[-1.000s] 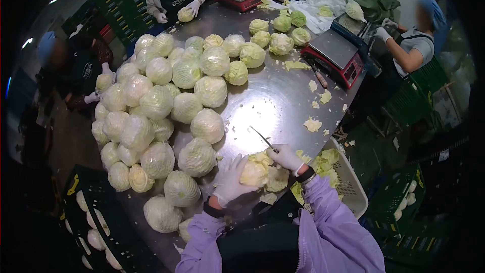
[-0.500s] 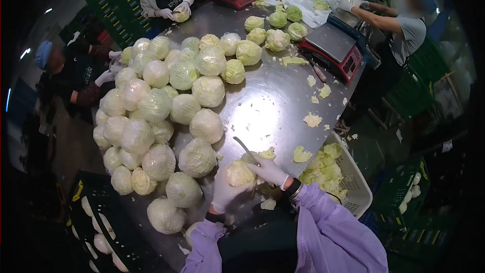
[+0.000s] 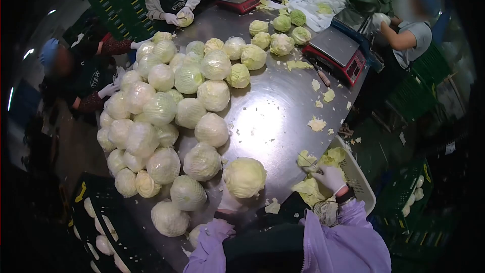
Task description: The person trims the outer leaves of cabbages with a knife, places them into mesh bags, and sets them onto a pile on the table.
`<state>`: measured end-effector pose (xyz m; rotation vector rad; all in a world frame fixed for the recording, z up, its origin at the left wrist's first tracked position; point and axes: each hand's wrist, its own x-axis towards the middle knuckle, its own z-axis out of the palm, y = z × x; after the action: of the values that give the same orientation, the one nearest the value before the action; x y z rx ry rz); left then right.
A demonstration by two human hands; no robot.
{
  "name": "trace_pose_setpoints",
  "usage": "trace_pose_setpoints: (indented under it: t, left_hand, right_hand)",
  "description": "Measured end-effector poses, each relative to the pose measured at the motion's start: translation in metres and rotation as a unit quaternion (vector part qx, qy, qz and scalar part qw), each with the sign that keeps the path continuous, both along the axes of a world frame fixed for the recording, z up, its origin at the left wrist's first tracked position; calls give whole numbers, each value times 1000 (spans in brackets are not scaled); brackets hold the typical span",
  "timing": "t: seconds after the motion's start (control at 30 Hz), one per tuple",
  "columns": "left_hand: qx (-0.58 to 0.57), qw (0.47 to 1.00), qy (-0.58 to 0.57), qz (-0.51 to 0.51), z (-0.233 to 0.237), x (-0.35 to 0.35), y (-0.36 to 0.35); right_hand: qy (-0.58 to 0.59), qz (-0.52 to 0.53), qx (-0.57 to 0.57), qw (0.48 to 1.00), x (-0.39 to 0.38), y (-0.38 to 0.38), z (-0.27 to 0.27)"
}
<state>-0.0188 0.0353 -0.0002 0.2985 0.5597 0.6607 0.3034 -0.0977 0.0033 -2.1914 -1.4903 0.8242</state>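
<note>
My gloved left hand is closed around the underside of a pale cabbage close over the near edge of the table; its fingers are mostly behind the cabbage. At the right, my gloved right hand is closed on a knife, whose thin blade points left. That hand is over a white plastic basket of loose cabbage leaves. Left of the held cabbage lies a large heap of cabbages, many wrapped in clear film.
Unwrapped cabbages and a red scale stand farther back on the metal table. A second knife lies among leaf scraps. Co-workers stand around the table. A dark crate is at lower left.
My right hand has moved right with the knife, from the cabbage to over the basket. The cabbage in my left hand now shows a rounder, fuller side. The right co-worker's hands have lifted.
</note>
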Motion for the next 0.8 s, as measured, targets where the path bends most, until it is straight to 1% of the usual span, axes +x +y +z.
trace_pose_setpoints:
  t: [0.03,0.07,0.1,0.13,0.17,0.2,0.23,0.27,0.3,0.37,0.4,0.43,0.47,0.5,0.53,0.57,0.6,0.63,0.67,0.7,0.73,0.77,0.8]
  left_hand:
    - [258,949,170,-55,6,3,1]
    - [487,804,325,-106,10,5,0]
    - [486,804,326,-106,13,6,-3]
    - [427,853,291,-72,15,8,-7]
    - [366,895,253,-40,16,10,-9]
    - [369,894,252,-45,16,12,-8]
    - [201,972,120,-12,15,13,-5]
    - [20,999,-17,21,13,15,-3]
    - [22,1000,-16,16,11,16,-2]
    - [80,994,53,49,9,16,-3]
    - [82,994,53,49,15,15,-2]
    - [68,996,47,18,21,14,-3]
    - [52,998,41,-14,28,12,-4]
    - [52,998,41,-15,33,8,-6]
    - [58,990,68,-105,36,2,-8]
    - [63,974,94,-194,41,-2,-9]
    - [156,946,175,-222,51,-2,-10]
    - [159,946,171,-224,58,-2,-9]
    - [156,948,147,-233,64,-3,-7]
    - [158,950,123,-241,66,-3,-2]
    - [158,961,81,-213,57,-6,-1]
    - [177,957,102,-207,63,-4,2]
    - [196,953,144,-184,65,-4,3]
  right_hand:
    - [-195,24,33,980,4,-2,0]
    - [-197,28,35,979,5,-1,-3]
    - [-5,-51,69,996,-14,7,22]
    - [187,-130,99,969,-34,14,43]
    - [285,-136,83,945,-50,22,56]
    - [380,-142,68,911,-65,32,65]
    - [390,-103,86,911,-78,41,67]
    - [399,-64,103,909,-88,49,69]
    - [400,-68,106,908,-92,55,68]
    - [525,-58,39,848,-99,70,57]
    - [518,-56,88,849,-107,77,51]
    - [519,-55,89,849,-105,78,49]
    - [559,-31,26,828,-104,77,48]
    - [596,-8,-36,802,-101,76,49]
    - [647,-19,-59,760,-99,81,41]
    - [645,-22,-58,761,-100,78,38]
    - [705,-105,-87,696,-104,78,47]
    - [753,-184,-113,621,-104,80,53]
    - [683,-119,39,720,-101,77,-46]
    - [679,-113,45,724,-102,85,-29]
    - [709,-168,119,674,-109,96,5]
    - [734,-218,191,614,-112,107,25]
    - [766,-173,220,579,-101,117,13]
